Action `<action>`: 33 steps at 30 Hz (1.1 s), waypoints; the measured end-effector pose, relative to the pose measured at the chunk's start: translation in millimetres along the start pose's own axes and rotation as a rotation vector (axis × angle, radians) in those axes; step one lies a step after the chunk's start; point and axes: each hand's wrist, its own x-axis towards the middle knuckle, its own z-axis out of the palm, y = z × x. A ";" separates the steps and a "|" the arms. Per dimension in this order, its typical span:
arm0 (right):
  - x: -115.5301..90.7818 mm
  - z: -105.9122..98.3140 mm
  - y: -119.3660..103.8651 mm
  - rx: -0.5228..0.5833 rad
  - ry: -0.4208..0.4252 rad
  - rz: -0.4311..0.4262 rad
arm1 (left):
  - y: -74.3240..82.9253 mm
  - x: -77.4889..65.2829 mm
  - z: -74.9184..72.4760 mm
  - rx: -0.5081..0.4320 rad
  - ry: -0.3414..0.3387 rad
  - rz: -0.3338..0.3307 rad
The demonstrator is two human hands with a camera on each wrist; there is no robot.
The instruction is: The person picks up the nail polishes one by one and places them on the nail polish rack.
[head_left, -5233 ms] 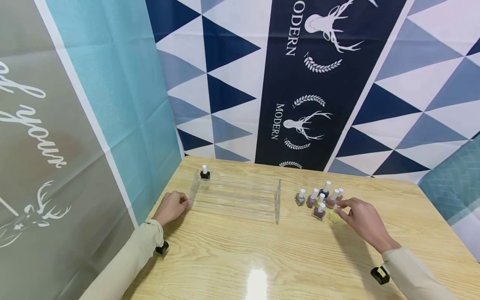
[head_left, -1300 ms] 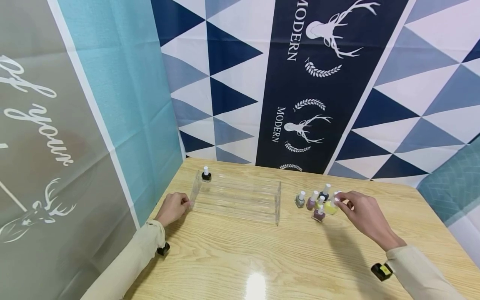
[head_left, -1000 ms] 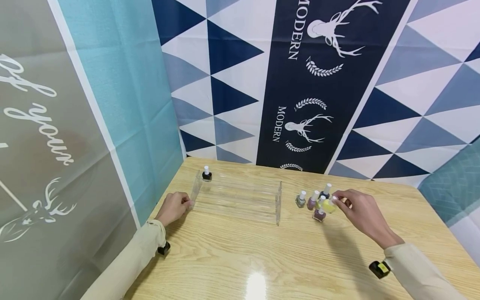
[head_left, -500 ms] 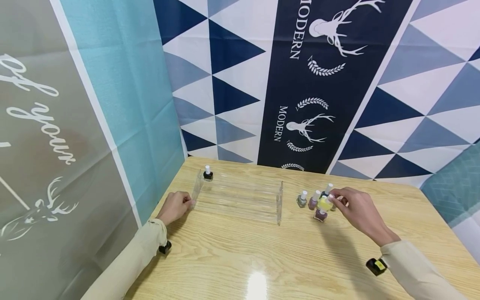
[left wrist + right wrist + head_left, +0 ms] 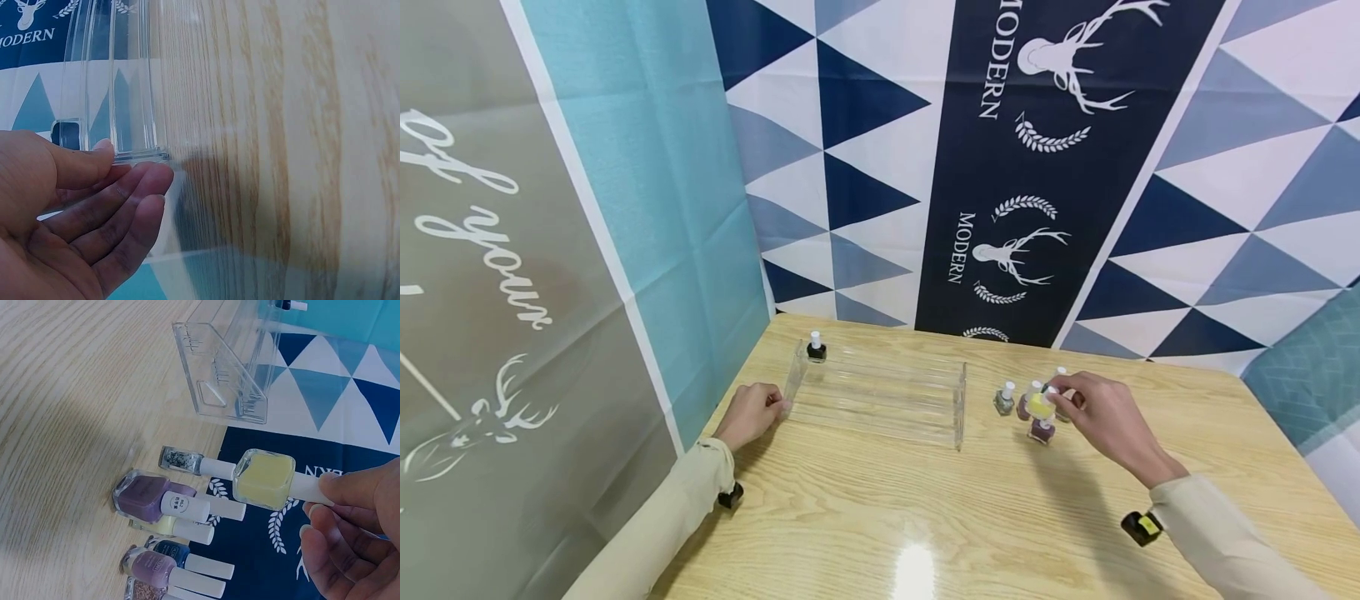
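My right hand (image 5: 1101, 417) pinches the white cap of a yellow nail polish bottle (image 5: 265, 480) between thumb and forefinger. The bottle is off the table, tilted, in front of several other nail polish bottles. Among these are a purple one (image 5: 142, 497), a glittery grey one (image 5: 182, 459) and a dark blue one (image 5: 170, 550); the hand partly hides the group in the head view. At the left, my left hand (image 5: 748, 415) holds the near left end of a clear tiered rack (image 5: 959, 408) with thumb and fingers. A black nail polish bottle (image 5: 816, 350) stands at the rack's back left.
The wood-grain table (image 5: 850, 517) extends in front of both hands. A patterned cloth (image 5: 868, 192) hangs behind it, and a grey and teal cloth (image 5: 700, 250) hangs close by on the left. Table surface separates the rack from the bottles.
My right hand has lifted the yellow nail polish bottle from the table and carried it left across the other bottles. The left hand stays at the rack's end.
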 end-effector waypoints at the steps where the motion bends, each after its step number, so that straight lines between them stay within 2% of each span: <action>1: 0.7 0.2 -0.5 0.002 -0.001 0.002 | -0.2 0.1 0.1 0.001 0.001 0.002; 16: 11.4 10.0 -9.5 0.016 0.013 -0.025 | -1.0 1.1 0.6 0.003 0.004 -0.002; 33: 27.8 17.6 -22.0 0.048 -0.015 -0.047 | 0.2 0.0 1.2 -0.015 -0.013 -0.030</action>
